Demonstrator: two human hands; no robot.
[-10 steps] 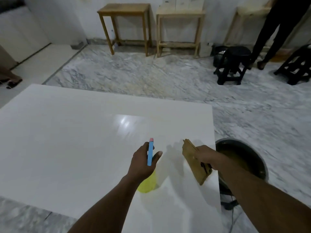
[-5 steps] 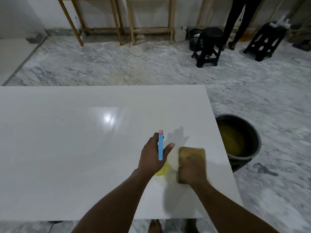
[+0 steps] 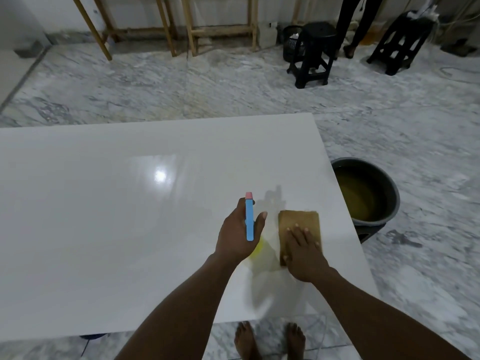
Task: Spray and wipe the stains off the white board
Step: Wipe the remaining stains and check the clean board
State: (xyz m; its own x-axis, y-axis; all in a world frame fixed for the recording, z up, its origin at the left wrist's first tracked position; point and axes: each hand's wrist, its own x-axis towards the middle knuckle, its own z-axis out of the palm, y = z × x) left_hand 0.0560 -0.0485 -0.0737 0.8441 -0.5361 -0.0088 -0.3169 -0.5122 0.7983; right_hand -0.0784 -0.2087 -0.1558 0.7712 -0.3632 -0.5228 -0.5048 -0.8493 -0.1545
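The white board point(image 3: 109, 224) lies flat and fills the left and middle of the view. My left hand point(image 3: 237, 233) is closed around a spray bottle point(image 3: 249, 219) with a blue head, a pink nozzle tip and a yellow body mostly hidden under the hand. It is held above the board's right part. My right hand point(image 3: 304, 252) presses flat on a brown cloth point(image 3: 298, 222) lying on the board near its right edge. A wet smear shows on the board below the cloth.
A dark basin point(image 3: 389, 201) of brownish water stands on the marble floor just right of the board. Black stools point(image 3: 313, 57), a basket and wooden table legs point(image 3: 179, 27) line the far wall. A person's legs point(image 3: 361, 22) stand there. My bare feet point(image 3: 270, 339) are at the board's near edge.
The right hand brought the cloth from a tilted, lifted position down flat onto the board. The view tilted downward and shifted. The left hand kept holding the bottle.
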